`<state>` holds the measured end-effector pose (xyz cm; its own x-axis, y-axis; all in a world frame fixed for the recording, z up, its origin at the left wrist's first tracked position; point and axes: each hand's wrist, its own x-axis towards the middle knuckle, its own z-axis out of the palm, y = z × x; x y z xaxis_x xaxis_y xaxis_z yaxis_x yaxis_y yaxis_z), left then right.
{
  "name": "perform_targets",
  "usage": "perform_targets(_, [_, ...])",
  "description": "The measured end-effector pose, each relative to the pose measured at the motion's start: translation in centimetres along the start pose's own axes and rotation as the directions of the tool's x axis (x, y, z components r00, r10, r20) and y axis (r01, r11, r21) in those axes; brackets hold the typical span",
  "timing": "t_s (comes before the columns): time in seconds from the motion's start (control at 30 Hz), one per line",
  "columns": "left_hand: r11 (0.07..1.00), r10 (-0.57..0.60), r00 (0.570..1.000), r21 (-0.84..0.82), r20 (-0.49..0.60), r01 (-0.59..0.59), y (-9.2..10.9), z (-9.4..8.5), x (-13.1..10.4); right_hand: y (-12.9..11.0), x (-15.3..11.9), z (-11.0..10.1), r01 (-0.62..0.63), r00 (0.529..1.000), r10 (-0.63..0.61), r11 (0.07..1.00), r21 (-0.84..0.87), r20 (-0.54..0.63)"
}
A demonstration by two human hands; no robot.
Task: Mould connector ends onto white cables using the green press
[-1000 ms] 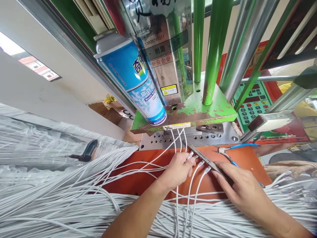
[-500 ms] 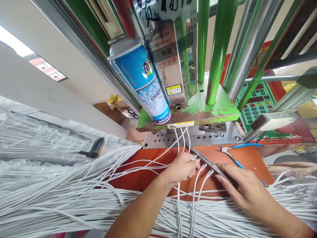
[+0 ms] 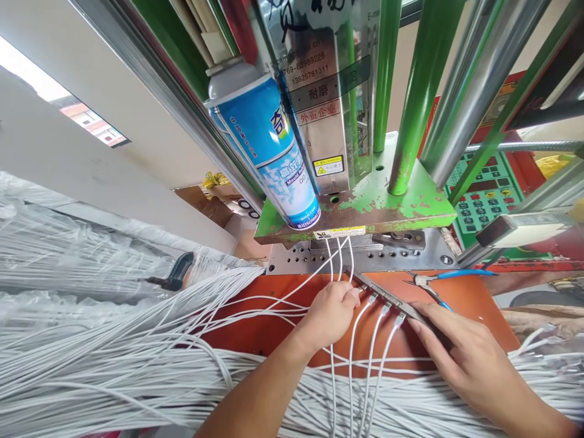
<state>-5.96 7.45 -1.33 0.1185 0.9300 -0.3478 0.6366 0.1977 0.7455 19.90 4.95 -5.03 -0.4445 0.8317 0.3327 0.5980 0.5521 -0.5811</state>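
A narrow metal bar [image 3: 383,293] lies tilted above the orange work surface, its near right end gripped in my right hand [image 3: 460,340], thumb below and fingers on top. Three white cables end in clear-and-metal plugs [image 3: 385,308] seated side by side along its lower edge. At the bar's left part, my left hand [image 3: 333,310] has its fingers pinched together on a white cable [image 3: 333,377] that hangs below it; the cable's tip is hidden by the fingers. White cables [image 3: 340,258] also run out from under the green press plate [image 3: 392,213] behind my left hand.
A blue spray can [image 3: 269,146] stands on the press plate. Blue-handled pliers [image 3: 426,281] lie right of the bar on the orange surface [image 3: 479,310]. Bundled white cables [image 3: 137,371] spread across the front and left. A dark-handled tool [image 3: 176,274] rests on plastic wrap at left.
My left hand has shifted left along the bar. A third plug now shows clear of its fingers, which pinch at a spot further left. The view has shifted slightly.
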Motion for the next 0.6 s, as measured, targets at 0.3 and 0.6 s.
perform_targets(0.3, [0.996,0.074,0.997,-0.052,-0.015,-0.075,-0.4,0.8,0.6,-0.6,-0.1,-0.2,0.008,0.997,-0.014,0.997,0.074,0.076])
perform_targets(0.6, [0.986,0.111,0.994,-0.123,-0.017,-0.112,-0.6,1.0,0.6,-0.4,-0.6,0.0,0.012,0.999,-0.014,0.999,0.041,0.045])
